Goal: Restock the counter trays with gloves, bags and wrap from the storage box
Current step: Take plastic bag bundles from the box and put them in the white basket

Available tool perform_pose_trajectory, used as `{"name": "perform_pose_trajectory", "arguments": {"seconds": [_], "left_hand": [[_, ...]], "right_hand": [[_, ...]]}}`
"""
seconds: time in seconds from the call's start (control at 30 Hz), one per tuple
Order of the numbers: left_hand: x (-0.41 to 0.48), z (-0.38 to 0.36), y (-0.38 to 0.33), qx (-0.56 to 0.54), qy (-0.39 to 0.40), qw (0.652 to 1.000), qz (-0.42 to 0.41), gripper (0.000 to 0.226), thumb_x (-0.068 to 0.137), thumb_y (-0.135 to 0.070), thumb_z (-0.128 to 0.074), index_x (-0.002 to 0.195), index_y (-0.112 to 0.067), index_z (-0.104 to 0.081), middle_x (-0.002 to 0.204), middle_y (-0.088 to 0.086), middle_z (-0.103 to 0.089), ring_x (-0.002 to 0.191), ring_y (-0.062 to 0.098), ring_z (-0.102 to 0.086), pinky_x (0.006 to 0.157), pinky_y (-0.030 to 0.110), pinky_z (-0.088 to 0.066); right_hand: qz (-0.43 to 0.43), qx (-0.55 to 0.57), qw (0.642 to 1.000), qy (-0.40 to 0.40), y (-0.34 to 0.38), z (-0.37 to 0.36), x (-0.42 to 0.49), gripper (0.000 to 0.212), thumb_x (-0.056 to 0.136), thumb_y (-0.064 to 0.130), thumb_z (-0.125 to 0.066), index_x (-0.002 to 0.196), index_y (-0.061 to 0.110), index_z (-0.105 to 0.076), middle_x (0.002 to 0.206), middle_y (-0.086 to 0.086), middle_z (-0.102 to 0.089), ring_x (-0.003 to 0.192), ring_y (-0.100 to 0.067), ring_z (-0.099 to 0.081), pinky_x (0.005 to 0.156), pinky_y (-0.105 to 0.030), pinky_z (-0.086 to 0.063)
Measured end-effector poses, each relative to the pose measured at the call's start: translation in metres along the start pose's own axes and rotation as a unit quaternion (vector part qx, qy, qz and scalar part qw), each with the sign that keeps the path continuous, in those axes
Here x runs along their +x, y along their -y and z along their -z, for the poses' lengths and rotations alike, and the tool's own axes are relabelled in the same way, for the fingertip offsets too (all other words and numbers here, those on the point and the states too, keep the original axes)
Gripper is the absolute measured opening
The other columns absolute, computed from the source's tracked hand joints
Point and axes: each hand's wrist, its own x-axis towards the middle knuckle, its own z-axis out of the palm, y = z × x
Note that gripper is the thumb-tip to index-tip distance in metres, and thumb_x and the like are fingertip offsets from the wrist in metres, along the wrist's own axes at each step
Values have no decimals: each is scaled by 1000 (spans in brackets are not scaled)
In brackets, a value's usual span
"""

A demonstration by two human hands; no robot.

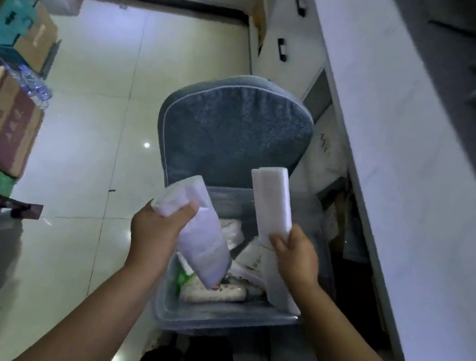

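Gripping something in both hands?

Yes. The left hand (157,227) is curled round the top of a soft white packet (204,246) that droops into the storage box (224,318). The right hand (296,258) pinches the near end of a flat white pack (270,204), held upright above the box.

And the box?

Clear plastic, on a blue-grey cushioned chair (235,130), just left of the white desk (389,160). More packets lie inside.

What might go wrong?

I'd judge the limp packet could slip from that one-ended grip, or the box could tip off the soft cushion if knocked.

Any labels?

None legible. Both held packs look blank, and the print on the cardboard cartons (6,121) at far left is blurred.
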Motion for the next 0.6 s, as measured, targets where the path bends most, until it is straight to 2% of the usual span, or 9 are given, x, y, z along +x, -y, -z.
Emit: {"name": "perform_pose_trajectory", "arguments": {"seconds": [0.1, 0.23, 0.3, 0.37, 0.4, 0.47, 0.6], "left_hand": [[-19, 4, -23, -27, 56, 998, -26, 44, 69, -38, -77, 101, -21, -53, 101, -2, -59, 82, 15, -58, 61, 20, -42], [-44, -3, -45, -18, 123, 990, -73, 42, 76, -40, -72, 108, -18, -55, 102, -1, -57, 90, 20, -56, 72, 24, -41], [-54, -10, -54, 6, 136, 986, -91, 48, 79, -43, -69, 115, -16, -53, 97, -2, -52, 87, 17, -52, 73, 22, -39], [-72, -21, -62, 10, 173, 979, -108, 39, 78, -42, -70, 105, -21, -53, 89, -6, -52, 74, 12, -51, 58, 14, -35], [-83, -28, -65, 1, 198, 974, -108, 34, 76, -42, -72, 97, -21, -55, 83, -8, -55, 67, 8, -52, 53, 12, -34], [-107, -42, -70, -28, 251, 963, -95, 29, 70, -40, -77, 82, -19, -60, 75, -10, -62, 62, 1, -56, 48, 15, -40], [-162, -73, -75, -29, 336, 937, -90, 32, 62, -45, -80, 72, -18, -64, 71, -6, -68, 56, 4, -64, 44, 18, -45]], "right_hand": [[-30, 31, 997, -56, 6, 25, -36, 21, 85, 35, -58, 93, 17, -53, 89, -3, -65, 79, -22, -62, 67, -41, -54], [-46, 62, 987, -138, 5, 54, -87, 16, 85, 39, -58, 91, 26, -51, 86, 9, -60, 74, -6, -58, 54, -25, -45], [-55, 81, 983, -154, 4, 68, -107, 18, 85, 39, -58, 92, 23, -52, 88, 7, -60, 76, -11, -59, 58, -30, -50], [-74, 78, 975, -192, -1, 87, -135, 19, 85, 38, -57, 92, 20, -53, 89, 2, -62, 77, -17, -59, 64, -38, -52], [-83, 70, 970, -219, -4, 96, -150, 17, 85, 38, -58, 86, 22, -51, 85, 4, -60, 74, -16, -57, 62, -36, -50], [-107, 54, 954, -276, -13, 116, -179, 23, 84, 38, -59, 74, 24, -45, 75, 6, -56, 67, -14, -53, 55, -31, -45], [-159, 70, 914, -368, -38, 153, -233, 35, 83, 35, -62, 76, 4, -47, 72, -10, -56, 67, -27, -54, 58, -41, -47]]}}
